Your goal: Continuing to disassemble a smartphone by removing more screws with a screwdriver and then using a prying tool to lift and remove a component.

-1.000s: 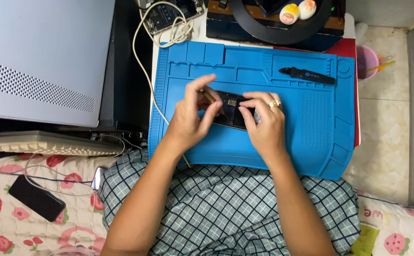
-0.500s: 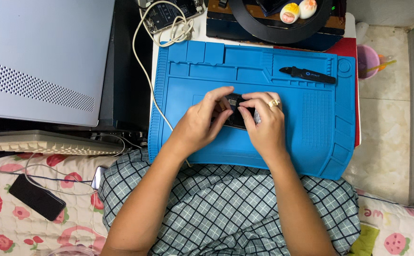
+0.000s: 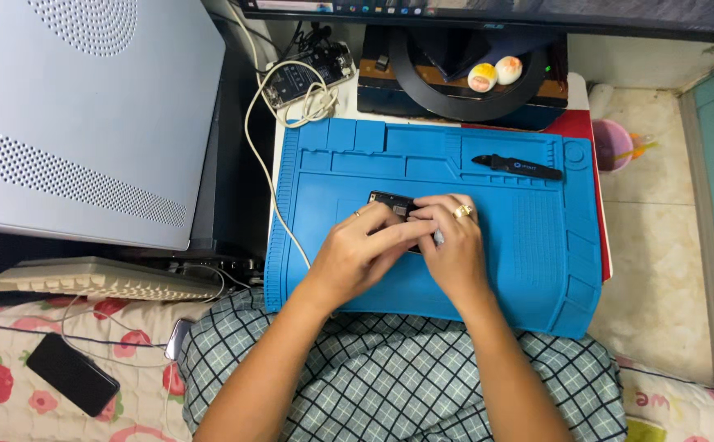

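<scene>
Seen from above, we work over a blue silicone repair mat (image 3: pixel 537 245) with moulded compartments, both hands closed around a small black rectangular electronic device (image 3: pixel 389 202) lying near the mat's middle. Our left hand (image 3: pixel 361 250) curls over its near side, thumb and fingers pinched on it; our right hand (image 3: pixel 453 245), wearing a gold ring, folds over its right end, fingers bent tight. Most of the device is hidden, so we cannot tell exactly where the fingertips press. We judge it light, stiff and fragile, with smooth faces that could slip; the long edges look the safest hold, rather than the flat faces. A black flat pry tool (image 3: pixel 517 167) lies apart on the mat's upper right. A grey computer case (image 3: pixel 78 115) stands to the left, a white cable (image 3: pixel 263 176) trails beside the mat, and a black phone (image 3: pixel 72 373) rests on strawberry-print bedding (image 3: pixel 13 385).
</scene>
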